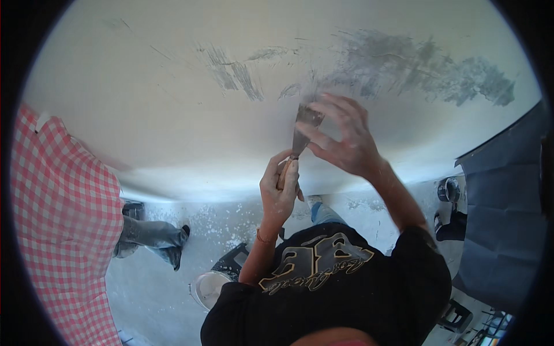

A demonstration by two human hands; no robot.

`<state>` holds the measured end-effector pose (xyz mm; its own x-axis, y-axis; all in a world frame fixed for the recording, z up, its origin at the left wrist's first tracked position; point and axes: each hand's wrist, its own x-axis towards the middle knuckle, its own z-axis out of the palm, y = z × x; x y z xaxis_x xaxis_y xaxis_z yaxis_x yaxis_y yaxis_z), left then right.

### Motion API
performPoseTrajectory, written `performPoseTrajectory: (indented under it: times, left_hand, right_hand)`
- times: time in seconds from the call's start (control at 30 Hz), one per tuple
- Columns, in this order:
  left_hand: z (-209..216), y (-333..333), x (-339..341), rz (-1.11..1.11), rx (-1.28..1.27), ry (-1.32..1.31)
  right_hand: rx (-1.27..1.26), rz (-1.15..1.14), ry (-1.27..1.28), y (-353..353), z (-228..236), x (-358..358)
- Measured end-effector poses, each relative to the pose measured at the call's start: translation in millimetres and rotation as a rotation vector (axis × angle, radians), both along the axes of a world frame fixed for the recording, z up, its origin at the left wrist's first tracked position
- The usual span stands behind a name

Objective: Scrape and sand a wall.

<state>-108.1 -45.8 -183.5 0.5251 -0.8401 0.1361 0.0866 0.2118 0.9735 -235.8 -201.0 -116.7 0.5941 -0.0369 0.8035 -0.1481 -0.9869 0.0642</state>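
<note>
My left hand [280,185] is wrapped round the wooden handle of a putty knife [301,134], whose blade points up at the wall. Beside the blade is my right hand [348,138], its fingers apart and somewhat blurred. The thumb and fingertips of that hand overlap the blade; whether they press on it I cannot tell. Behind the blade's tip stands a pale wall [219,124]. Rough grey patches [398,60] and scrape marks run across it, mostly up and to the right of the knife.
A bucket [198,293] with pale contents stands on the splattered floor [147,303], lower left. Another person's legs [153,235] show beside a pink-and-white checked cloth [63,213]. To the right hangs a dark sheet [499,219], with a small bucket [448,190] near its edge.
</note>
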Motion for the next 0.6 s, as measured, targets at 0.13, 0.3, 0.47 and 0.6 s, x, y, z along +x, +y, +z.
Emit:
performPoseTrajectory:
  times: [0.13,0.3,0.47,0.6]
  left_hand:
    - [-2.3,21.4,-16.2,-0.028,-0.012,0.032]
    - [-12.6,33.1,-55.3,-0.206,0.006,0.029]
    - [-20.5,35.8,-73.3,-0.282,0.017,-0.050]
    - [-11.4,20.5,-92.3,-0.309,0.024,0.033]
  right_hand:
    - [0.759,-0.008,-0.223,45.9,-37.2,-33.9]
    - [1.388,0.187,-0.156,59.0,-78.4,-60.0]
    - [1.337,0.232,-0.042,63.7,-61.9,-65.2]
    - [1.383,0.335,-0.126,52.0,-60.1,-77.0]
